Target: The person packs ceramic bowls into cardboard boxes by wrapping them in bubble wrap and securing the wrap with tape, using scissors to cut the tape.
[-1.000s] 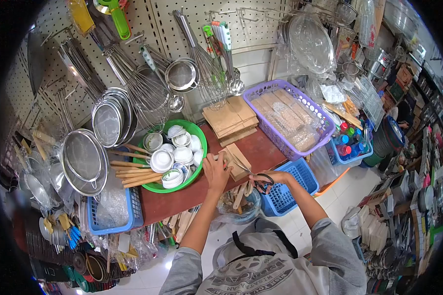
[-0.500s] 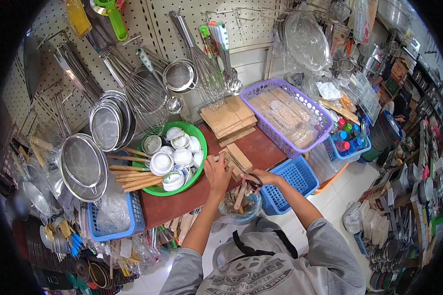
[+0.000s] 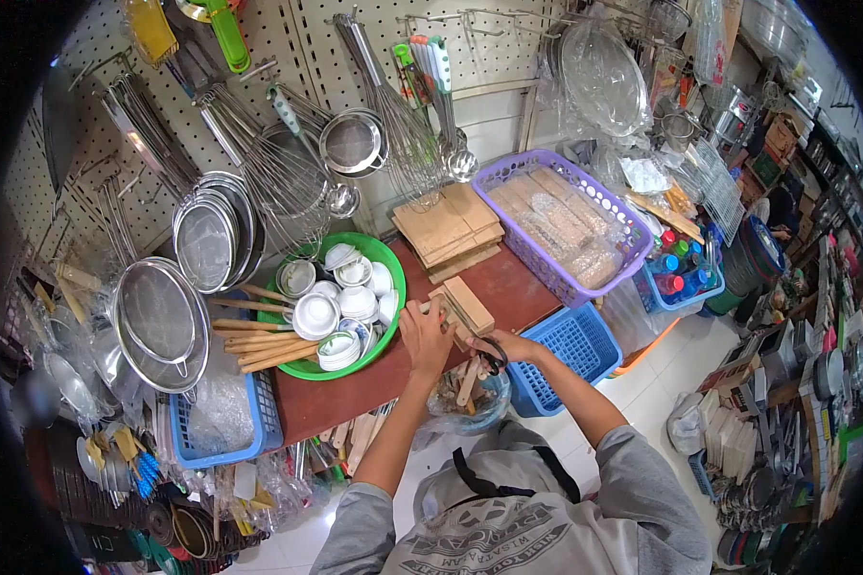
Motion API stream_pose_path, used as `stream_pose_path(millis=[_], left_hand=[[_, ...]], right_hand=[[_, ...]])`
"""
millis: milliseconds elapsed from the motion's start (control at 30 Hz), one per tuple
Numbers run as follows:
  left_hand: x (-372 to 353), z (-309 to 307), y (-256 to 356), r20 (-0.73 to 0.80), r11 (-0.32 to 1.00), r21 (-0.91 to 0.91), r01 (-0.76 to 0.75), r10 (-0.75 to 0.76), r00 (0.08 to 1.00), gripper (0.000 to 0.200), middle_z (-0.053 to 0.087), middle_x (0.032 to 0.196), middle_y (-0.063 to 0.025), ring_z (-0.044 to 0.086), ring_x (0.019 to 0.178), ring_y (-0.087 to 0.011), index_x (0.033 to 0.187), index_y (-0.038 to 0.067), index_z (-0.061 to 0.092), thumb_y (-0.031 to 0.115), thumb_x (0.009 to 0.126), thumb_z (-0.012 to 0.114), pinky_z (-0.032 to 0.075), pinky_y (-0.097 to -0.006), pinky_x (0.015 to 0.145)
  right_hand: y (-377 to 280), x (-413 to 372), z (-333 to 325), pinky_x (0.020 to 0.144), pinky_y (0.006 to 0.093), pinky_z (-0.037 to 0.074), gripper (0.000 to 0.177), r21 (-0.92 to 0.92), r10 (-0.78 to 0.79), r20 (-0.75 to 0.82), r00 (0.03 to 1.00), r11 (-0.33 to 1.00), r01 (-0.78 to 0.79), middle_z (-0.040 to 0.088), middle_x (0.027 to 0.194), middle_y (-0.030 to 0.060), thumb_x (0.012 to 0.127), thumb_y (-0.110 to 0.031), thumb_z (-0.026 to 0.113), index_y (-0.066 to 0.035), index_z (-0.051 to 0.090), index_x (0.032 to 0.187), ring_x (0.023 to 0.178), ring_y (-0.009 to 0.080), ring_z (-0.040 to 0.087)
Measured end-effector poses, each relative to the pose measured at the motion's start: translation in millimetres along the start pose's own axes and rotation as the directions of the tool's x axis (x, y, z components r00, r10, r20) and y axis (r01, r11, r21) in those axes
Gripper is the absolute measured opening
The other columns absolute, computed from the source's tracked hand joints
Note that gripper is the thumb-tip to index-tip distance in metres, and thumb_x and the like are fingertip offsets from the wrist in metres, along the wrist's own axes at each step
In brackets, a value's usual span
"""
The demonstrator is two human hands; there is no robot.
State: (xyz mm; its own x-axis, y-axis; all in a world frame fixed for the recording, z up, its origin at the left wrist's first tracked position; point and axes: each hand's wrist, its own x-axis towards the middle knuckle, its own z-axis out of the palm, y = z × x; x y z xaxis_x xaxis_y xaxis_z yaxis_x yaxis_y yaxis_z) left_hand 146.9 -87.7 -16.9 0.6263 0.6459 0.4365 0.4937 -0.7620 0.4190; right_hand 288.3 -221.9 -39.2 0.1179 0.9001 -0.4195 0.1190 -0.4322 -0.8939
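My left hand is closed at the near edge of a pale wooden block, which lies on the red-brown tabletop. Its fingers wrap over the left end of the wood. Black-handled scissors are in my right hand, close against the block's right end; their blades are mostly hidden. Just below my hands, a clear bag-lined tub holds wooden pieces, among them a flat wooden stick.
Left of my hands stands a green basin of small white bowls. Stacked brown boards and a purple basket of wrapped packs lie behind. A blue basket sits at the right. Whisks and strainers hang along the wall.
The view has shifted very slightly. My right hand and the scissors have moved a little at the block's end. My left hand stays on the wood.
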Motion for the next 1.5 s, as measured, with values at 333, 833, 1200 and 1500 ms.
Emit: stream_pose_path(millis=[333, 833, 1200, 1500], left_hand=[[0, 4, -2, -0.019, 1.0, 0.024, -0.012, 0.012, 1.0, 0.059, 0.045, 0.109, -0.0144, 0.046, 0.102, -0.0338, 0.12, 0.014, 0.059, 0.024, 0.069, 0.087, 0.04, -0.0443, 0.087], [-1, -1, 6, 0.05, 0.99, 0.13, 0.058, -0.065, 0.997, 0.065, 0.046, 0.11, -0.0126, 0.047, 0.105, -0.0327, 0.127, 0.015, 0.057, 0.03, 0.07, 0.086, 0.04, -0.0441, 0.09], [-4, 7, 6, 0.099, 0.97, 0.212, 0.119, -0.142, 0.985, 0.056, 0.045, 0.11, -0.0154, 0.045, 0.107, -0.035, 0.121, 0.011, 0.059, 0.037, 0.076, 0.081, 0.039, -0.0462, 0.092], [-5, 22, -1, 0.159, 0.966, 0.197, 0.17, -0.203, 0.966, 0.048, 0.046, 0.112, -0.0151, 0.045, 0.109, -0.0353, 0.114, 0.014, 0.063, 0.047, 0.08, 0.073, 0.039, -0.0469, 0.093]], right_hand=[[-12, -8, 3, 0.046, 0.025, 0.045, 0.057, 0.025, -0.035, -0.02, 0.999, 0.999, 0.035, 0.059, 0.063, 0.0023, 0.098, -0.061, 0.052, -0.004, 0.062, 0.093, 0.054, 0.012, 0.06], [-7, -7, -12, 0.048, 0.0256, 0.047, 0.065, -0.041, 0.022, 0.005, 1.0, 0.999, -0.021, 0.058, 0.061, 0.0024, 0.096, -0.065, 0.053, -0.002, 0.067, 0.087, 0.053, 0.0119, 0.058], [-54, -29, -84, 0.057, 0.0288, 0.057, 0.06, -0.164, 0.039, 0.14, 0.989, 0.986, -0.016, 0.064, 0.078, 0.0061, 0.096, -0.061, 0.054, -0.003, 0.061, 0.108, 0.071, 0.0148, 0.066], [-38, 15, -107, 0.074, 0.0368, 0.058, 0.061, -0.762, 0.188, -0.209, 0.96, 0.584, -0.28, 0.072, 0.084, 0.0124, 0.085, -0.064, 0.064, -0.005, 0.073, 0.099, 0.071, 0.0246, 0.071]])
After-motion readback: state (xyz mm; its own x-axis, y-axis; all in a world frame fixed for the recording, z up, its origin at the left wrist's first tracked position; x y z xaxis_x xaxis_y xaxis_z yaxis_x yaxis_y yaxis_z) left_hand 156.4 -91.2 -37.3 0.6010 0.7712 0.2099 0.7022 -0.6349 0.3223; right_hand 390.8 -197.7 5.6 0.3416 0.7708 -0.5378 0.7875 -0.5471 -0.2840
